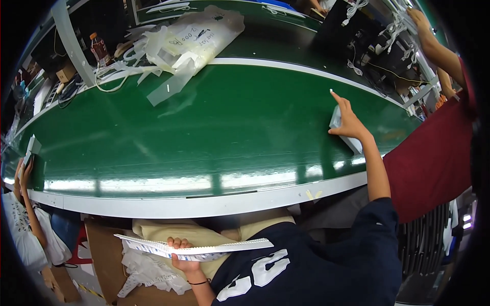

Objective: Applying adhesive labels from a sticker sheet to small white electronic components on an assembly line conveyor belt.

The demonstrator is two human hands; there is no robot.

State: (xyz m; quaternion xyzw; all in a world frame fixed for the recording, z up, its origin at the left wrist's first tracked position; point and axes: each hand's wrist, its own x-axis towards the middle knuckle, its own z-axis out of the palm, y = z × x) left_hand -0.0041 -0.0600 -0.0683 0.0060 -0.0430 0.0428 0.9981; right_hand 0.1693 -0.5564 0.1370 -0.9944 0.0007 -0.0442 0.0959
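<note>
My left hand [185, 255] is in front of my lap, fingers and thumb closed on long white sheets [224, 248] with blue print and a finely notched edge. The sheets are seen nearly edge-on, so their face is mostly hidden. At the right my right hand [349, 122] reaches over the green belt, thumb and forefinger spread wide around a pale, slim box [352, 144]. A tiny white piece [331, 91] shows at the forefinger's tip. The hand covers the middle of the box; whether it presses on it I cannot tell.
A clear plastic bag [204, 38] with handwriting lies across the belt's far rim. A bottle [99, 49] stands behind it. White cables [395, 33] hang at the far right. A maroon-clad person [434, 153] is close on my right; another person's hands [24, 171] are far left. An open carton [104, 260] holds crumpled paper.
</note>
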